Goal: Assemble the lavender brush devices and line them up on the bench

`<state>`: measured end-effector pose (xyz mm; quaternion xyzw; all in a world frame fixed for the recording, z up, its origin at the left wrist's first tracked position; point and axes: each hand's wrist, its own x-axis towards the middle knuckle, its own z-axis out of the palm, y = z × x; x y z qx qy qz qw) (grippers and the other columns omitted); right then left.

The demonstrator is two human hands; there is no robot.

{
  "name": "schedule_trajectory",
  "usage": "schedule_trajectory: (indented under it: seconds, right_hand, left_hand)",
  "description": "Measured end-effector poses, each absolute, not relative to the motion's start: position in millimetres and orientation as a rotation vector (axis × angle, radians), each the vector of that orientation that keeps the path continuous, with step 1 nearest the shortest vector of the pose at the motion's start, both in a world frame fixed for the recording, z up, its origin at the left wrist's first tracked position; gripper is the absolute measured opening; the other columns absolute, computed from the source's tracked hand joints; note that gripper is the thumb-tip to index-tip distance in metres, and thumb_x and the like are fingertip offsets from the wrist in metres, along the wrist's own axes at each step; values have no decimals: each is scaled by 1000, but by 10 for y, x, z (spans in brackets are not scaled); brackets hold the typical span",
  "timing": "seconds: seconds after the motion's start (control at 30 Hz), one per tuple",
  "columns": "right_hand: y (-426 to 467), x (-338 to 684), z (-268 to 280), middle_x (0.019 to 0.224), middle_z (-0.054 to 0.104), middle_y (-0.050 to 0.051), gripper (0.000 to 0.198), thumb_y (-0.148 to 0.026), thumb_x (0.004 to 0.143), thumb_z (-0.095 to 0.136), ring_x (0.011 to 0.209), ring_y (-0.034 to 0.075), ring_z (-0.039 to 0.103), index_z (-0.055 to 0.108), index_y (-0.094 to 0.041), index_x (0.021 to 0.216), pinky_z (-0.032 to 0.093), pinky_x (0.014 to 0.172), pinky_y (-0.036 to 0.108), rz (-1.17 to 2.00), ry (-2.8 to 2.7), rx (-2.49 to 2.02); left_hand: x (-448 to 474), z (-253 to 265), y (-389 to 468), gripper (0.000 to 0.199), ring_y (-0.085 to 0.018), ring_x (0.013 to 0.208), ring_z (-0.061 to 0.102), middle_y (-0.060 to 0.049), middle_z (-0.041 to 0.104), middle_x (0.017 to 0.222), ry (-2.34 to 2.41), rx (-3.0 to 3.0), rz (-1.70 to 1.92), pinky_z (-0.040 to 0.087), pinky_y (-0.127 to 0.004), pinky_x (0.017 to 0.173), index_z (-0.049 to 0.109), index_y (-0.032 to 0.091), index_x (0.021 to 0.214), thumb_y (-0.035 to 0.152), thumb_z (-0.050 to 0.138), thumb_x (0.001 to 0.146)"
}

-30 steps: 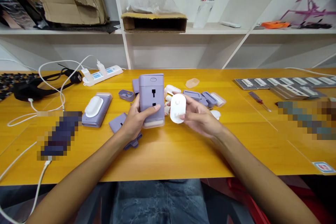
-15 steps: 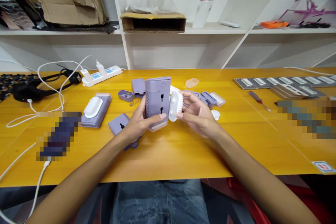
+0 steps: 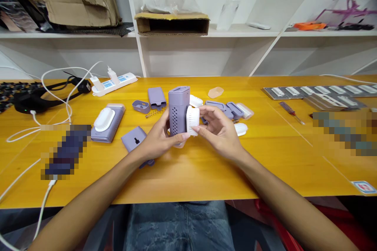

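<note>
Above the middle of the table (image 3: 203,182), we had both hands raised and working close together. Our left hand (image 3: 157,136) was clamped around the purple case (image 3: 178,119), which stood upright with its perforated narrow side towards us. Our right hand (image 3: 220,131) pinched the white brush (image 3: 193,119) between thumb and fingers, at the right flank of the case. Whether the two parts touched or a slight gap remained, we could not tell; the meeting faces were turned out of sight.

Step in hand, as we judged it: fitting the brush to the case's broad face. Left of our hands lay a similar purple unit (image 3: 114,130) with a white oval piece (image 3: 105,120) on top, which we took as a likely pattern for the result. A loose purple shell (image 3: 134,138), nearer to hand, showed a dark slot.

Next move, our judgement: it called for squaring the brush flat to that face, finding any mating features by feel, then pressing or sliding evenly while the left hand braced the case. Main risk noted: a tilted brush might catch on one side only.
</note>
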<state>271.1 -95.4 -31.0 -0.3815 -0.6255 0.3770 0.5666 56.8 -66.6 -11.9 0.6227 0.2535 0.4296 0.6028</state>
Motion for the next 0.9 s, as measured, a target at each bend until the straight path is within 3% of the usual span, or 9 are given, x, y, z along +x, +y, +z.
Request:
schedule_trajectory:
  seconds: [0.17, 0.43, 0.6, 0.9]
  right_hand:
    - [-1005, 2673, -332, 146, 59, 10, 61, -37, 100, 74, 132, 30, 61, 52, -40, 157, 65, 102, 49, 805, -1536, -932]
    - [-1004, 2649, -337, 156, 60, 7, 51, -34, 99, 75, 139, 31, 60, 63, -38, 149, 63, 109, 53, 784, -1457, -893]
    - [-1008, 2641, -336, 153, 63, 8, 48, -34, 99, 78, 141, 30, 59, 65, -37, 145, 60, 115, 54, 763, -1415, -875]
    - [-953, 2646, -376, 142, 67, 8, 49, -35, 96, 83, 132, 29, 65, 68, -38, 143, 65, 108, 50, 658, -1419, -779]
  left_hand:
    - [573, -138, -652, 67, -35, 141, 61, -10, 66, 151, 577, 1484, 1007, 49, -48, 119, 65, 29, 145, 29, 91, 83]
    - [555, -152, -661, 74, -35, 134, 63, -10, 68, 146, 616, 1520, 986, 53, -46, 113, 63, 30, 149, 28, 92, 81]
    - [560, -162, -677, 81, -38, 144, 57, -12, 70, 141, 624, 1477, 969, 49, -51, 119, 63, 30, 152, 27, 95, 77]
    - [542, -255, -628, 97, -39, 138, 61, -14, 69, 140, 605, 1615, 917, 52, -55, 115, 43, 29, 168, 42, 92, 86]
